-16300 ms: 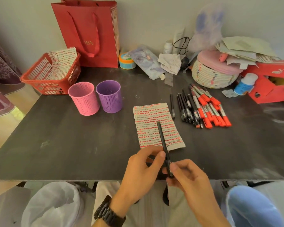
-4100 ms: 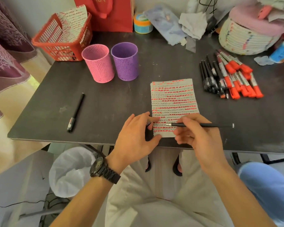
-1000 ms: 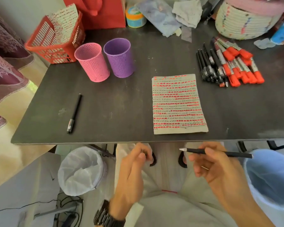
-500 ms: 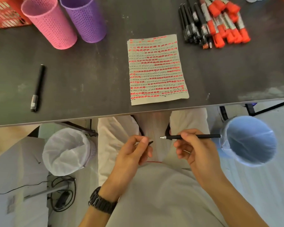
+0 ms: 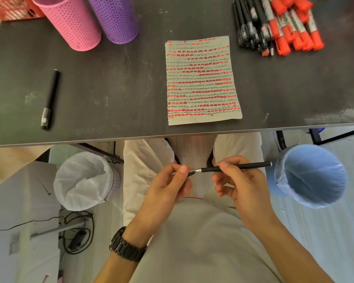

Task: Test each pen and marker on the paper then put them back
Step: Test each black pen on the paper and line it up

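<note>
Pinching a small black cap between thumb and fingertips, the left hand sits over the lap below the table edge, the cap's end just meeting the silver tip of the black pen, which the right hand grips level in curled fingers. On the table lie the scribbled paper, a lone capped black pen well to its left, and the heap of pens and red markers at the far right, with the pink cup and purple cup touching at far left.
</note>
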Motion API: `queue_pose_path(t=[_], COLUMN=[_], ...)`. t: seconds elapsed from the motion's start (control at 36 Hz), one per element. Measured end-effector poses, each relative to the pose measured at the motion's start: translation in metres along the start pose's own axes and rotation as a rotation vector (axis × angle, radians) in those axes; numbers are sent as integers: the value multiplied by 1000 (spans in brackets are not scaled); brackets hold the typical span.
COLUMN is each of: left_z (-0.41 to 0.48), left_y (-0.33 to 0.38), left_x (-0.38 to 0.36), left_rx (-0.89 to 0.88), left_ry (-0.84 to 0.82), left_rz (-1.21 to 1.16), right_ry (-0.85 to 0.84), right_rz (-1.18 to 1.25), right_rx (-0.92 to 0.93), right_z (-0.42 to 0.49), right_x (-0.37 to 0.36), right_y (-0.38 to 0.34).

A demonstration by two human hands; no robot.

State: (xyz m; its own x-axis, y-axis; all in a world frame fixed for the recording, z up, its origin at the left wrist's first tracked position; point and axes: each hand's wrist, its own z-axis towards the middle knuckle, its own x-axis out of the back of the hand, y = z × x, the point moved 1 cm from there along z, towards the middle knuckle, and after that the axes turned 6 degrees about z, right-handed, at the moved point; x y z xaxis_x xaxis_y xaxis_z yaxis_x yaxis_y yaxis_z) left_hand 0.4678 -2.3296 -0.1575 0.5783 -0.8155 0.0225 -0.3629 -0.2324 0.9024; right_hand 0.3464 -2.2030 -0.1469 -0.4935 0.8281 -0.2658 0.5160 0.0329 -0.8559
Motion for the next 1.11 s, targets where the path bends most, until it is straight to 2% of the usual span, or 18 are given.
queue_pose_path(t=[0.42,0.75,0.86,1.0,1.11], left_z=[2,9,10,7,5], left_y=[4,15,11,13,26], left_x=[1,3,3,11,27], left_rx=[-45,-67,-93,-164,-231], left_ry=[-57,-100,-112,-128,-79], left_rz=[-36,-49,36,246,437], right_ry=[-122,-132,-147,-129,-147], right_rz=[-25,-17,-28,-108,-181], right_rx=[14,49,48,69,120], right_z=[-2,0,4,8,15], right_x=[-10,-17,-12,-13,-24], right_y=[2,3,0,-6,-17])
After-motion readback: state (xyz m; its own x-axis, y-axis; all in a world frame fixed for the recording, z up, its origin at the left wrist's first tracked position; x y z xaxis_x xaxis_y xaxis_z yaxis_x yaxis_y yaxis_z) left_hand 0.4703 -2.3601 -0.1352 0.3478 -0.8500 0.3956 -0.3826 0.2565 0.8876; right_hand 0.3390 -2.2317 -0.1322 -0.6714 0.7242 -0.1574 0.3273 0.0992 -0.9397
